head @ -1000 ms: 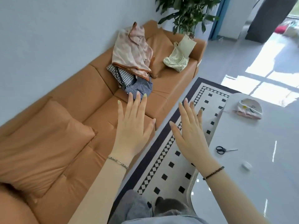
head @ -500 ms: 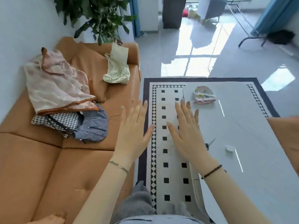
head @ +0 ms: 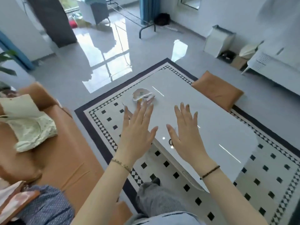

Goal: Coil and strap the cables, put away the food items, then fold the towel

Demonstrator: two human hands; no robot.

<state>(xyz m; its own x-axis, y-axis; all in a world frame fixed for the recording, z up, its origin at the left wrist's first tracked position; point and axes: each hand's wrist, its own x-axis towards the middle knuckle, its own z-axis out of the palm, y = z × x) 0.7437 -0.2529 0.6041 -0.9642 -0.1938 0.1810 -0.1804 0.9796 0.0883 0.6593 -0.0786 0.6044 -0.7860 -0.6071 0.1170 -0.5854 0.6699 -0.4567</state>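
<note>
My left hand (head: 138, 129) and my right hand (head: 186, 132) are raised side by side, palms away, fingers straight and spread, holding nothing. They hang over the near left part of a glossy white coffee table (head: 211, 114). A small crumpled pinkish-white item (head: 142, 95) lies on the table's far left end, just beyond my left fingertips. A black scissor handle (head: 170, 142) peeks out beside my right palm; the rest is hidden. No cables are in view.
An orange sofa (head: 68, 153) runs along the left with a cream cloth bag (head: 30, 127) and a blue dotted garment (head: 48, 207). A black-and-white patterned rug (head: 267, 184) lies under the table. An orange cushion (head: 217, 90) sits at the table's far side.
The view has swung right from the sofa to the table and open room. Both hands stay raised and open, now over the table instead of the sofa and rug.
</note>
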